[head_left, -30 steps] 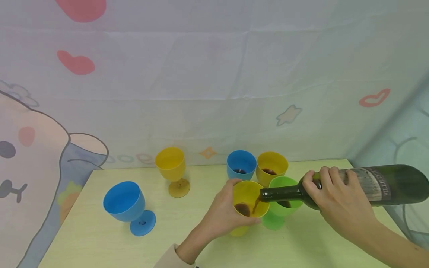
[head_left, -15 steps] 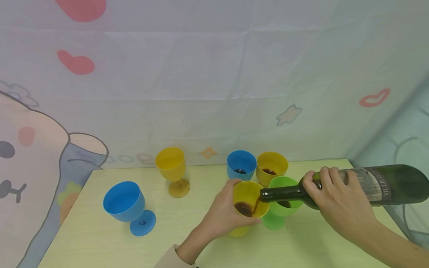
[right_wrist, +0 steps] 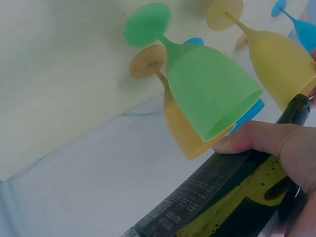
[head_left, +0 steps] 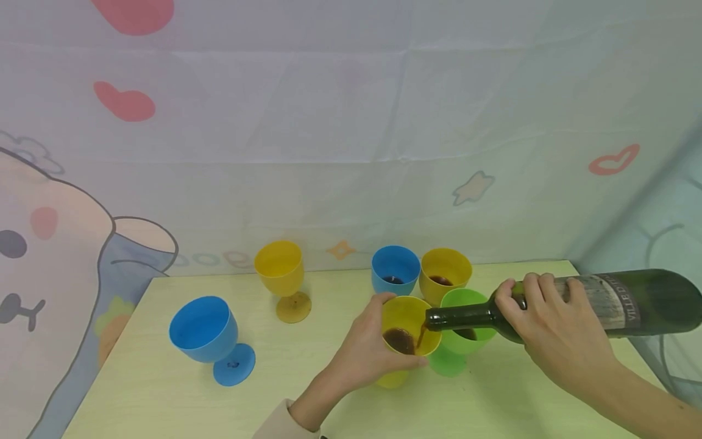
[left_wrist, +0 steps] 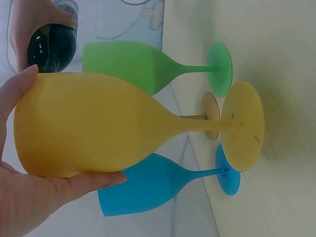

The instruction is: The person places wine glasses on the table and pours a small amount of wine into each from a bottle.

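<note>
My left hand (head_left: 366, 350) grips the bowl of a yellow goblet (left_wrist: 89, 123), thumb on one side and fingers on the other. Dark liquid lies in its bottom. In my right hand (head_left: 565, 335) is a dark green wine bottle (head_left: 652, 302), held round its shoulder and tipped almost level. The bottle's mouth sits over the goblet's right rim, and a thin brown stream runs from it into the bowl. Right beside this goblet, behind the bottle neck, stands a green goblet (head_left: 463, 347) with dark liquid in it.
Behind stand a blue goblet (head_left: 395, 268) and another yellow goblet (head_left: 446, 268), both holding a little dark liquid. To the left are a yellow goblet (head_left: 280, 274) and a blue goblet (head_left: 205, 335) on the pale table (head_left: 164, 402). A printed cloth (head_left: 351, 122) hangs behind.
The dark liquid in the held yellow goblet covers a bit more of its bottom than a second ago. Both hands and the bottle stay practically still while the stream continues.
</note>
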